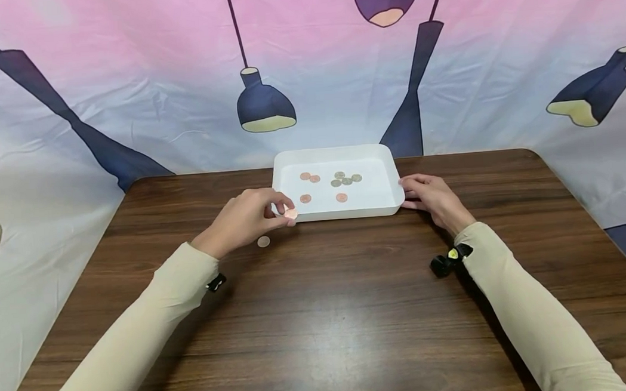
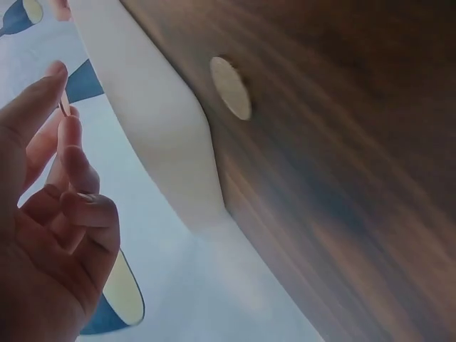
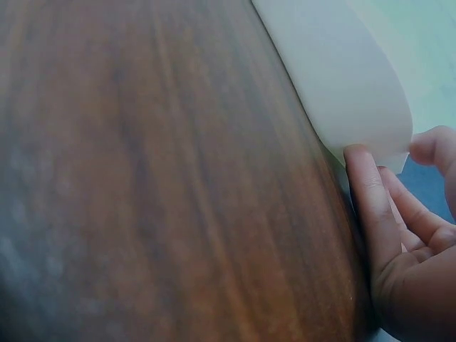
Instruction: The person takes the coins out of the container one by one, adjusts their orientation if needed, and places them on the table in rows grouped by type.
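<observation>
My left hand [image 1: 247, 217] pinches a copper-coloured coin [image 1: 291, 213] between thumb and fingertips, at the near left corner of a white tray [image 1: 341, 214]. In the left wrist view this coin shows nearly edge-on. A silvery coin [image 1: 263, 241] lies on the table just below that hand, outside the tray. My right hand [image 1: 436, 200] holds the tray's right side by the near corner, its fingertips on the rim and outer wall. Inside the tray lie several copper-coloured coins [image 1: 342, 198] and, right of the middle, a cluster of several silvery coins [image 1: 347, 181].
A dark brown wooden table [image 1: 331, 314] carries the tray near its far edge. Behind it hangs a cloth backdrop [image 1: 329, 111] printed with lamps. Black devices [image 1: 446, 263] sit at both wrists, over beige sleeves [image 1: 524, 308].
</observation>
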The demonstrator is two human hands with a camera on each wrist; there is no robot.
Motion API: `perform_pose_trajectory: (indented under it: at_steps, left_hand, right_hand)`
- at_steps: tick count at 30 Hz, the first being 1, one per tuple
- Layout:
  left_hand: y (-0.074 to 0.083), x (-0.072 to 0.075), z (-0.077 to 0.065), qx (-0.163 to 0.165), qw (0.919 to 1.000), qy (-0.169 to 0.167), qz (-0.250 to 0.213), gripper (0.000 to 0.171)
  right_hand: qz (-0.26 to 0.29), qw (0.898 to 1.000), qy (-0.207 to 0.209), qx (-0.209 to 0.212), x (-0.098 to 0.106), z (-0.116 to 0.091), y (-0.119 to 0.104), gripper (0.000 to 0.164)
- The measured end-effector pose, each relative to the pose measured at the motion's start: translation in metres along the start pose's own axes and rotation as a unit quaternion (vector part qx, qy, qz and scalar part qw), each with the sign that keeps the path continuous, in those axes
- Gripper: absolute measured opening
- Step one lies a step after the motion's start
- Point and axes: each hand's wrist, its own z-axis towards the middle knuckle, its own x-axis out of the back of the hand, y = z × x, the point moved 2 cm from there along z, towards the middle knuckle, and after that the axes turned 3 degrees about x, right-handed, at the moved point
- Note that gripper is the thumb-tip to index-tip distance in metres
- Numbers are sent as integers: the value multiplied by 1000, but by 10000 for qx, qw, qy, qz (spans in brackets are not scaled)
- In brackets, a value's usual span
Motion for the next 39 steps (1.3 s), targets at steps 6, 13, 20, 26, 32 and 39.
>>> perform_pose_trajectory:
  at_steps: [6, 13, 20, 26, 32, 39]
  left_hand:
    - [-12, 5, -25, -28, 9999, 116, -32, 22]
    - [-23, 7, -51, -39, 9996, 136, 259, 15]
    - [-27, 6, -71, 118, 9995, -95, 280, 22]
    - [-28, 1, -81, 179, 9985, -434, 287, 19]
    - [-28, -8, -91, 204, 9948, -973, 217, 13]
    - [-31, -15, -93, 249, 9934, -1121, -68, 12]
  right_hand:
    - [45, 10000, 42, 28, 0, 2, 0, 51]
    - [30, 10000, 35, 7, -1, 4, -3, 53]
    - [22, 10000, 59, 0, 1, 3, -4, 52]
    - [66, 9999, 98, 46, 1, 3, -3, 50]
    - [33, 10000, 48, -4, 0, 2, -1, 51]
    - [46, 10000, 51, -22, 1, 1, 1, 52]
